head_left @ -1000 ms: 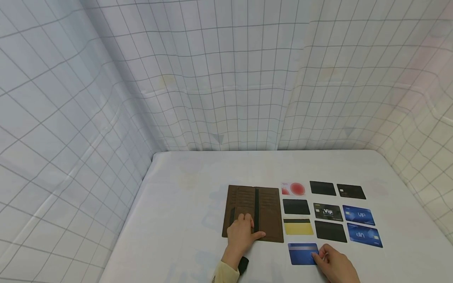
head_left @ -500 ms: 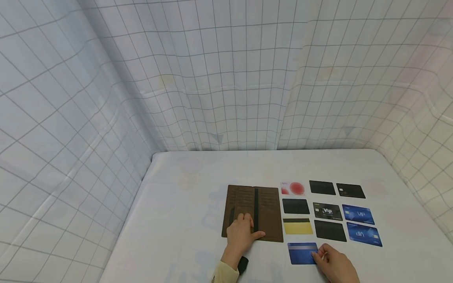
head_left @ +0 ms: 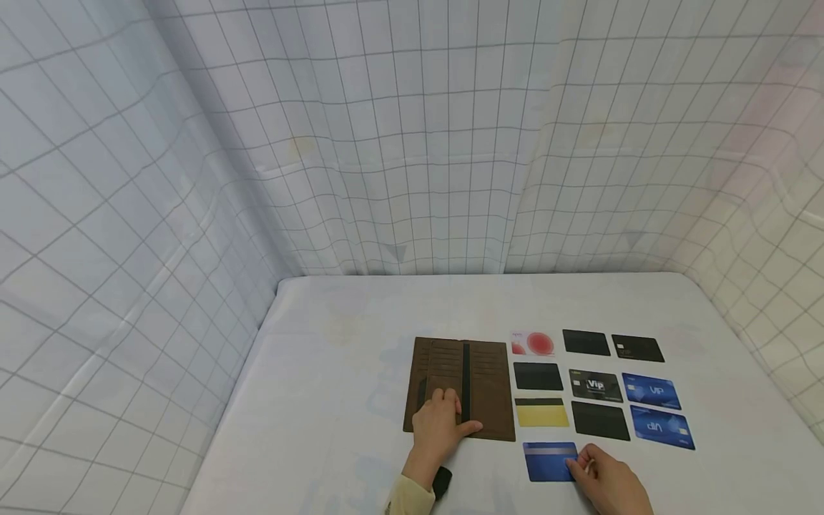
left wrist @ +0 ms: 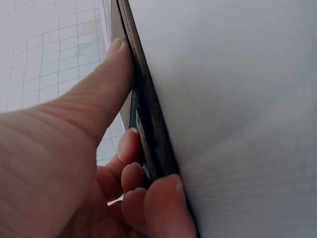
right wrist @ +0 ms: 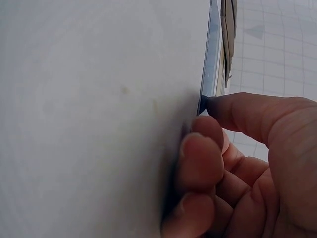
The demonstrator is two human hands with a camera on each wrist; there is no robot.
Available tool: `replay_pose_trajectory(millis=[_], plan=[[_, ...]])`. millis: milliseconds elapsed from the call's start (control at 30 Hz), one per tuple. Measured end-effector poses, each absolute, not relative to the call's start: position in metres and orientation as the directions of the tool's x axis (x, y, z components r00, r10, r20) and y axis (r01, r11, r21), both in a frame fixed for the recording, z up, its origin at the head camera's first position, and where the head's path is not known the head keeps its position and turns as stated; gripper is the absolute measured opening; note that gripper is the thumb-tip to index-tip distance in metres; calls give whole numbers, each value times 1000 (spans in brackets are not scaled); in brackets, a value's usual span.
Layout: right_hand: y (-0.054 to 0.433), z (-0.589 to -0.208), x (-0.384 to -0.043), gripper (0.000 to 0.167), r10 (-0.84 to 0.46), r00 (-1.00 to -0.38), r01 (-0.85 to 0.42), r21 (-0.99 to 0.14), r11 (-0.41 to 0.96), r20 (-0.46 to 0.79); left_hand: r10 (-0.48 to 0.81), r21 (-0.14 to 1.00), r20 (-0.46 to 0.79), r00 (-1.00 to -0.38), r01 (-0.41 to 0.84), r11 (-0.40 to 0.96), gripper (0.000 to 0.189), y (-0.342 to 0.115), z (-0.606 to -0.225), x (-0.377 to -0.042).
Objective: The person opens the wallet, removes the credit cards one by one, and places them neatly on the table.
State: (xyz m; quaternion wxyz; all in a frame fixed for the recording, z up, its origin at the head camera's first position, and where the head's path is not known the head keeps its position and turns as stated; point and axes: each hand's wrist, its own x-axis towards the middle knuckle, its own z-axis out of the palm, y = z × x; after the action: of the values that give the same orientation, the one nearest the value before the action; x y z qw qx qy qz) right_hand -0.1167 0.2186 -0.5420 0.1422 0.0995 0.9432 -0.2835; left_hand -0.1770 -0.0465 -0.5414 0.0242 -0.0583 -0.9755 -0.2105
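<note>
A brown wallet point(head_left: 492, 400) lies unfolded on the white table, a dark strip running down its middle. My left hand point(head_left: 439, 423) rests on its lower left half, thumb spread to the right; in the left wrist view the thumb point(left wrist: 116, 59) and fingertips touch the wallet's edge and surface. Right of the wallet's near corner is a blue card point(head_left: 547, 465) with a pale stripe. My right hand point(head_left: 611, 483) pinches this card's right edge. The right wrist view has the thumb on top of the card point(right wrist: 211, 54) and the other fingers curled beside the edge.
Several cards lie flat in rows right of the wallet: a white-and-red card point(head_left: 539, 343), a yellow card point(head_left: 543, 415), a black Vip card point(head_left: 595, 386), plain black cards point(head_left: 601, 420) and blue VIP cards point(head_left: 663, 428). Gridded white curtains point(head_left: 450, 179) enclose the table point(head_left: 309, 400).
</note>
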Motion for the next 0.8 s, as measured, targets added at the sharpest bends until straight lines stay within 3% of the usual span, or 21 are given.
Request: replay_pose_trajectory(millis=[467,800], plan=[[217,-545,-115,18,83,-954,222,-493,841,-287,129,406,27,-991,129,905,44,-49,-536,-180],[216,-546,-115,18,73,-953,216,-490,845,-295,147,525,53,-988,153,837,32,-62,-529,-178]])
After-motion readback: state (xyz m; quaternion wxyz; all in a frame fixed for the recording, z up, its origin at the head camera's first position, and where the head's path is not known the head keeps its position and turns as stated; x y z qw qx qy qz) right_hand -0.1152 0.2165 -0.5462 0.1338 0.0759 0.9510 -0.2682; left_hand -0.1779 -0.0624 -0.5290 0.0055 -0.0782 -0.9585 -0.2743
